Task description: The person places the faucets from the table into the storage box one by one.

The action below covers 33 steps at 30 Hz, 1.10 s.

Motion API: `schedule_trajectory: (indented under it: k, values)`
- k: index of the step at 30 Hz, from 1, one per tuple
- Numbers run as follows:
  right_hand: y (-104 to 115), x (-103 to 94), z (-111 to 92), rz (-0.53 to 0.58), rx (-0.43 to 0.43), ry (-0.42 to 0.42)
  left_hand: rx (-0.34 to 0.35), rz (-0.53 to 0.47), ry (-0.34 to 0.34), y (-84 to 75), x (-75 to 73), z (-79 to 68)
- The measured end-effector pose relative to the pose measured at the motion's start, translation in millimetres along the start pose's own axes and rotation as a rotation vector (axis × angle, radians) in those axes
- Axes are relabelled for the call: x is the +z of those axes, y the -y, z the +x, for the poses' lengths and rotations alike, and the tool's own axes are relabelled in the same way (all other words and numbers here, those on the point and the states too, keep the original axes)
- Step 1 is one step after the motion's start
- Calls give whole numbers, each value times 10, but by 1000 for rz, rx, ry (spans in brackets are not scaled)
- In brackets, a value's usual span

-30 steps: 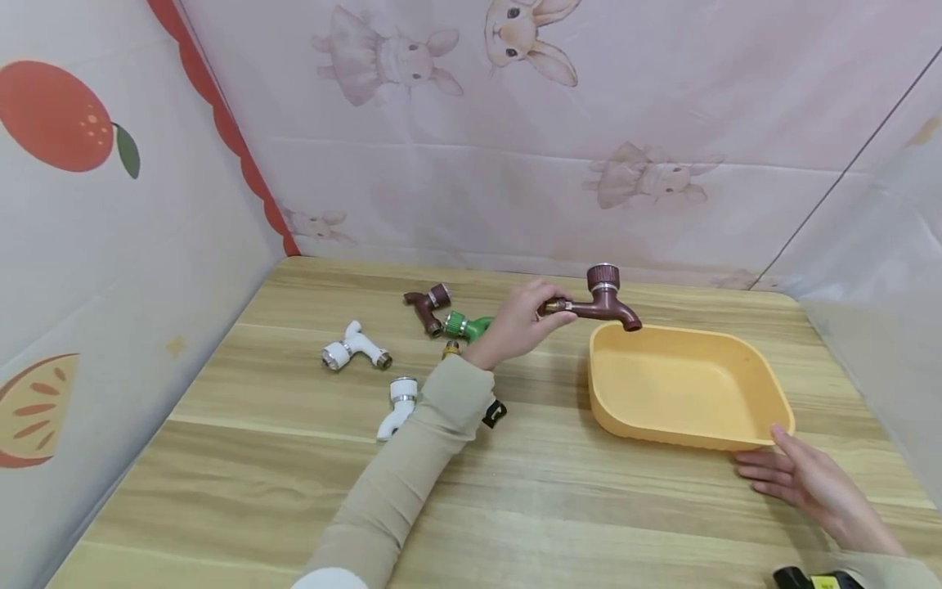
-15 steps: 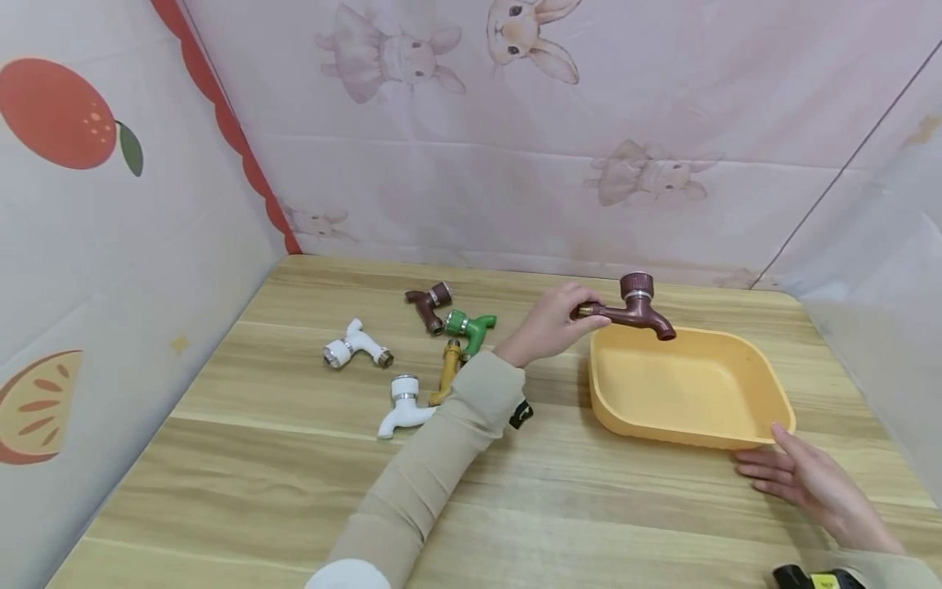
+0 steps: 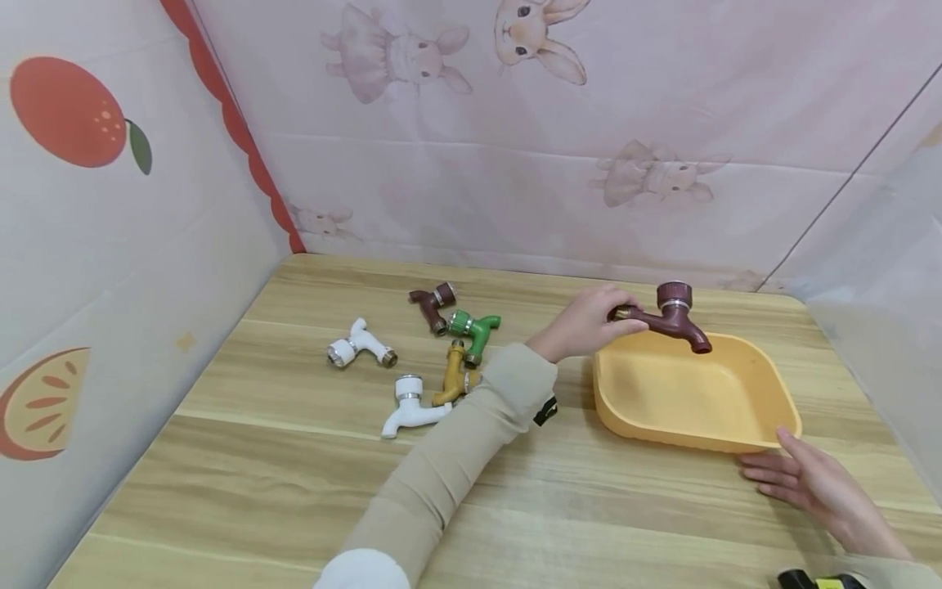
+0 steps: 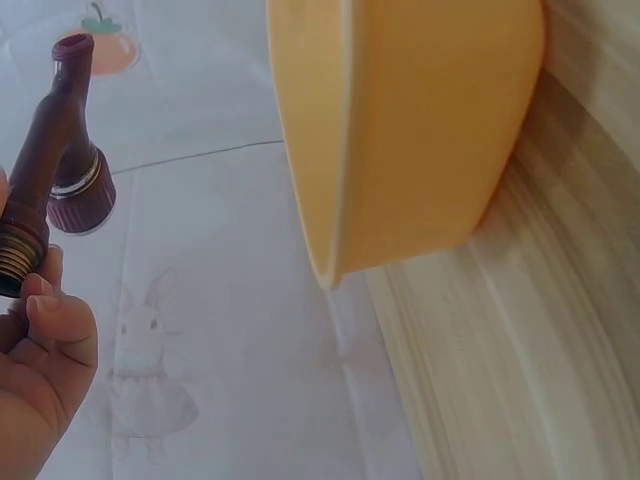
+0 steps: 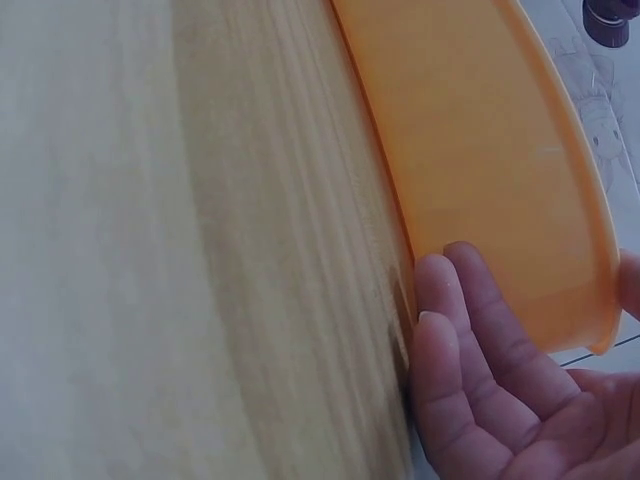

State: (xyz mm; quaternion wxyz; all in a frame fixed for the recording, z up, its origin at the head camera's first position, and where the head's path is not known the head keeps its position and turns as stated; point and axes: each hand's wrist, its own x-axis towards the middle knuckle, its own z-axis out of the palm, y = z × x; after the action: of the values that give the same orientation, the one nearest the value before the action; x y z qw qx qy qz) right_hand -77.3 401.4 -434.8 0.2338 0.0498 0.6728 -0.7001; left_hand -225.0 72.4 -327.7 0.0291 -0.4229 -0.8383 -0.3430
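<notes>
My left hand (image 3: 596,325) pinches a dark maroon tap (image 3: 673,317) by its brass threaded end, holding it up over the left part of a yellow plastic basin (image 3: 692,438). The tap's ribbed knob points up and its spout hangs to the right. In the left wrist view, thumb and fingertips grip the tap (image 4: 60,150) around the brass threads. At the basin's near right corner is my right hand (image 3: 827,491), thumb over the rim and fingers along the outer wall. The right wrist view shows those fingers (image 5: 480,350) against the basin's side (image 5: 480,180).
On the table's left half lie another maroon tap (image 3: 430,307), a green tap (image 3: 477,331), a yellow tap (image 3: 450,380) and two white taps (image 3: 362,343), one partly behind my left sleeve (image 3: 449,458). Printed cloth walls (image 3: 471,196) stand behind and beside the wooden table (image 3: 243,491).
My left hand has carried the maroon tap to the right, from the basin's left edge to over its inside. The right hand stays at the basin's corner.
</notes>
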Motion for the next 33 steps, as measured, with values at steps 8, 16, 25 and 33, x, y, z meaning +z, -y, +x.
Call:
schedule_trajectory:
  k: [8,16,25,33]
  values:
    - [29,40,-5,-89,67,-68,46,26,31,-100,22,148]
    - [39,45,8,-90,67,-80,43,36,79,-188,61,223]
    - [4,-20,23,-11,26,-13,44,74,135,-228,197,304]
    - [-2,-54,18,113,-8,90,24,68,152,-225,288,369]
